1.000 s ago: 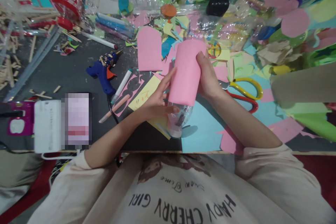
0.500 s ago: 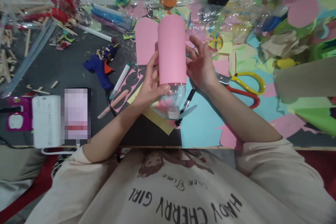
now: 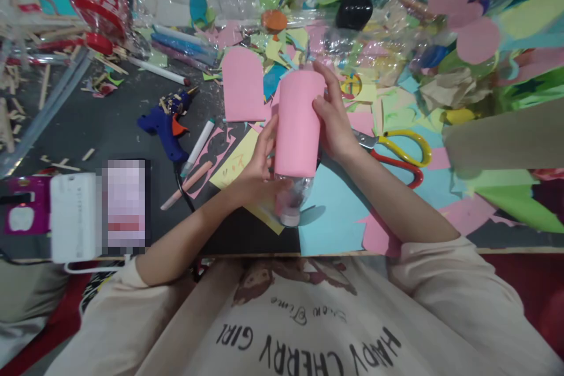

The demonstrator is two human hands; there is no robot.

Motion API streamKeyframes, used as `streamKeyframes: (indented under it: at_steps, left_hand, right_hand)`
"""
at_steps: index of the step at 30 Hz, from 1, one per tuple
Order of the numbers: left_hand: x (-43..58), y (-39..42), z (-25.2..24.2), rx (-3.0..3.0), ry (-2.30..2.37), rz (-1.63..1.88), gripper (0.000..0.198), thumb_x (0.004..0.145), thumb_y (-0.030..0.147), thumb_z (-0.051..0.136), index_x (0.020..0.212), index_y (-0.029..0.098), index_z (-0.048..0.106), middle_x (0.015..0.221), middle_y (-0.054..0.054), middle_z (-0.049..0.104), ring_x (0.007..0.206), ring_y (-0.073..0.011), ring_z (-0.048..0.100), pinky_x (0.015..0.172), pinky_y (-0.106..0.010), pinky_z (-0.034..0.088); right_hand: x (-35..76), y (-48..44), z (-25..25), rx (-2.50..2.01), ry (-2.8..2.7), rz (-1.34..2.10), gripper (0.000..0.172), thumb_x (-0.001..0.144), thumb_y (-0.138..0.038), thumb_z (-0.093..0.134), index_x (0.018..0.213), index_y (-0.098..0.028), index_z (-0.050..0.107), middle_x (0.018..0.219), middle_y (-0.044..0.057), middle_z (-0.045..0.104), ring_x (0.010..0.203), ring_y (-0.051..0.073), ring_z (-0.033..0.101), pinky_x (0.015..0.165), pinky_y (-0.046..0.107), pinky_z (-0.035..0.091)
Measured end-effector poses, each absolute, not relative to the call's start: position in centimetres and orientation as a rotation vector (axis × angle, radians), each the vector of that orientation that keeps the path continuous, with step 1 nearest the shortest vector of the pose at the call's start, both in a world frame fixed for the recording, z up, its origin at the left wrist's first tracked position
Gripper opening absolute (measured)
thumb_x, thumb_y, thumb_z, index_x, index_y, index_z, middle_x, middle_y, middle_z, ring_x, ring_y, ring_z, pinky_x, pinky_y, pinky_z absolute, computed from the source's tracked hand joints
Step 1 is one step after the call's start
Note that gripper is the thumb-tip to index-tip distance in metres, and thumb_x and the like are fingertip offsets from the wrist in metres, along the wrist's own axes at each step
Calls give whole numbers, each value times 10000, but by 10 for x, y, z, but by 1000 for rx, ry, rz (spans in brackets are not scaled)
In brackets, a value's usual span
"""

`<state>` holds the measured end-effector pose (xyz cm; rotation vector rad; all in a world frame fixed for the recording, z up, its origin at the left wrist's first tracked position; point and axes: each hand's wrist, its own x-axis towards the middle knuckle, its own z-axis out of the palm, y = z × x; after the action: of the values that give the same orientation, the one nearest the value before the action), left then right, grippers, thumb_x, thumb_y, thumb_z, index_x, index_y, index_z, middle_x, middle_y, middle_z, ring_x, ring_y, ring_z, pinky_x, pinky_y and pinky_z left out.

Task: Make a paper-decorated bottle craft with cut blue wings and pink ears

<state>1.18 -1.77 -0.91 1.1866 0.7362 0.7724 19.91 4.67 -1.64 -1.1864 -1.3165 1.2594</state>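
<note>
A clear plastic bottle point(image 3: 299, 123) wrapped in pink paper lies in the middle of the view, its capped neck toward my body. My left hand point(image 3: 259, 170) holds it along the left side, near the uncovered clear part; the thumb is blurred. At the far end, my right hand point(image 3: 335, 114) grips the bottle's right edge with thumb and fingers. Beyond my left hand is a pink paper piece with a rounded top point(image 3: 243, 83). Scissors with yellow and red handles point(image 3: 403, 153) lie beside my right forearm.
A blue glue gun point(image 3: 165, 129), a marker point(image 3: 199, 144) and a phone point(image 3: 127, 202) are on the left. Blue paper point(image 3: 335, 211) lies near the front edge. Plastic bottles, paper scraps and a black oval piece point(image 3: 353, 11) crowd the back.
The bottle has come nearer my body and slightly right in view, tilting a little. My right hand, open beside it before, has taken hold of its far end. The view has shifted slightly.
</note>
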Motion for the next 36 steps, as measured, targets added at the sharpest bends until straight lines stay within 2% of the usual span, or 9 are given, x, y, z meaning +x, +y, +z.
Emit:
streamKeyframes:
  at_steps: [4,7,11,18,23,27,32,34,36]
  left_hand:
    - [9,-20,-10,1174,727,720,1153,665,562,798,1521,449,35,1649,-46,154,1409,-396,387,865,-380,571]
    - [9,-18,-8,1188,737,729,1137,673,566,787,1530,440,51,1639,-40,193,1386,-386,427,867,-375,573]
    - [10,-18,-5,1198,735,709,1123,687,568,777,1533,450,47,1654,-12,150,1359,-385,467,850,-370,583]
    - [10,-18,-9,1208,723,736,1141,670,569,788,1535,440,56,1655,-10,149,1424,-393,373,853,-355,586]
    - [6,-11,-7,1207,766,820,1130,662,605,774,1530,433,71,1644,-38,178,1454,-374,325,1017,-446,512]
    - [0,-1,-1,1193,855,953,1094,685,634,735,1518,454,50,1602,-26,270,1466,-356,304,1070,-477,467]
    - [-6,7,-7,1187,889,1070,993,746,586,678,1501,457,47,1638,7,165,1509,-342,174,1117,-507,421]
    - [-6,9,-15,1226,904,1076,960,755,609,659,1498,440,74,1646,6,129,1519,-337,129,1140,-504,391]
    - [-6,10,-23,1277,930,1093,970,738,649,660,1496,411,103,1640,-18,141,1522,-332,115,1159,-490,369]
  right_hand:
    - [198,45,-16,-1160,-1298,1212,621,707,-784,566,1195,-404,513,1364,-18,558,1289,273,508,1038,502,494]
    - [197,44,-17,-1141,-1256,1230,577,727,-752,571,1171,-388,514,1299,-12,589,1230,261,547,1025,495,502]
    - [197,44,-22,-1134,-1254,1227,543,747,-744,559,1164,-399,510,1246,-14,606,1190,262,568,1004,506,507]
    - [196,45,-19,-1142,-1304,1203,605,725,-802,528,1175,-398,523,1305,-5,582,1259,276,531,1016,523,502]
    - [197,46,-15,-1182,-1202,1187,625,753,-854,412,1185,-412,508,1380,-6,531,1316,265,503,992,468,521]
    - [203,45,-15,-1174,-1146,1127,430,801,-713,533,1102,-406,523,1277,-5,587,1191,243,591,1020,480,496]
    - [211,48,-18,-1219,-1436,955,213,875,-518,540,974,-346,617,1096,26,671,1107,260,610,1041,519,468]
    - [216,52,-22,-1208,-1655,834,144,868,-398,543,921,-328,657,1095,37,692,1133,285,601,1082,558,420]
    - [219,55,-26,-1193,-1883,726,156,835,-294,534,870,-313,685,1184,38,688,1230,312,555,1126,592,357]
